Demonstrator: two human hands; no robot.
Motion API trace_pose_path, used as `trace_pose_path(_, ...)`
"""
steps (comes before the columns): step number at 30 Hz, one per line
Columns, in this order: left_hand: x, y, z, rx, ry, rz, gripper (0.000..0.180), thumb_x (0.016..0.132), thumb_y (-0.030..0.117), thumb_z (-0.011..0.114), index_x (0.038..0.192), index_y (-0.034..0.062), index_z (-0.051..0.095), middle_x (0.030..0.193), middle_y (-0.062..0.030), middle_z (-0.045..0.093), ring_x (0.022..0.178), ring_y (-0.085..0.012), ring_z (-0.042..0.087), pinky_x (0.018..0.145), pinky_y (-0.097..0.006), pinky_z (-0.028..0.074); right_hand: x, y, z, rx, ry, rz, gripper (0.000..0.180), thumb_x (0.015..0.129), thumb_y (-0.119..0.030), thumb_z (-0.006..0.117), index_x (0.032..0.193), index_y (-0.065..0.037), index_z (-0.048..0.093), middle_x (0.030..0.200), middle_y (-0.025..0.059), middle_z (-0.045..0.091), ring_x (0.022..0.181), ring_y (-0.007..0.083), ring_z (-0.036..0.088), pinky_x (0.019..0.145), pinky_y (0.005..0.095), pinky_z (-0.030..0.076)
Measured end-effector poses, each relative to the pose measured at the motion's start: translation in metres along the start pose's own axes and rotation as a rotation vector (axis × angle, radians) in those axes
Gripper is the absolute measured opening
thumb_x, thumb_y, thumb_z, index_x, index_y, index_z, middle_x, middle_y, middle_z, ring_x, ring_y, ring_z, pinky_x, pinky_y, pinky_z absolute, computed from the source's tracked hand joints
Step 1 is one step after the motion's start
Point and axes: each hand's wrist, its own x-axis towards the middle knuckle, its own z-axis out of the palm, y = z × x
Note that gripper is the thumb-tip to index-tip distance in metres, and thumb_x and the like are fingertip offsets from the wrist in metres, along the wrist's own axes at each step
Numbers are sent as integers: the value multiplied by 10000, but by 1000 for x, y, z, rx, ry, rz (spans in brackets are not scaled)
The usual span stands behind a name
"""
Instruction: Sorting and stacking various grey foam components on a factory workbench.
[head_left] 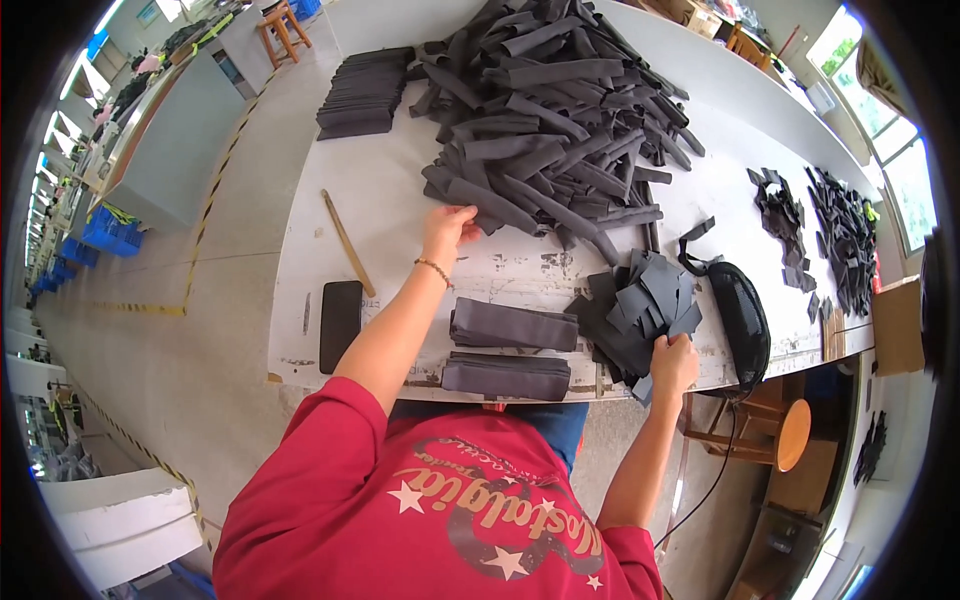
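Left hand [447, 226] reaches to near edge of big loose heap of dark grey fabric strips [555, 110] on the white worktable [390, 215], fingers curled onto one strip. Right hand [674, 362] clamped on fanned bunch of grey strips [640, 305] at table's front edge. Best to draw one strip free cleanly, keep bunch edges aligned; two stacked grey bundles [510, 348] lie between the hands

Those dark grey strips [560, 110] look like matt, soft cloth, same as the neat stacks [512, 325]; the tabletop [390, 215] is scuffed white laminate, the stick [348, 243] bare wood, the black pouch [742, 318] slightly glossy
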Motion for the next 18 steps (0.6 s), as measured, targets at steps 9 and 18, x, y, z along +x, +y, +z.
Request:
trace_pose_path(9, -32, 5, -29, -121, 63, -3, 193, 875, 56, 640, 1013, -45, 551, 901, -123, 630, 716, -195, 642, 646, -312, 563, 3, -52, -30, 492, 557, -379, 194, 962, -80, 486, 1134, -67, 576, 928, 167, 617, 801, 305, 613, 705, 393, 483)
trace_pose_path(18, -59, 24, -33, -704, -94, -170, 213, 988, 156, 529, 1045, -49, 534, 952, -183, 613, 701, -165, 569, 558, -277, 489, -56, -129, -55, 1085, -269, -382, 335, 891, -138, 678, 1122, -25, 464, 958, 82, 518, 877, 175, 486, 819, 286, 418)
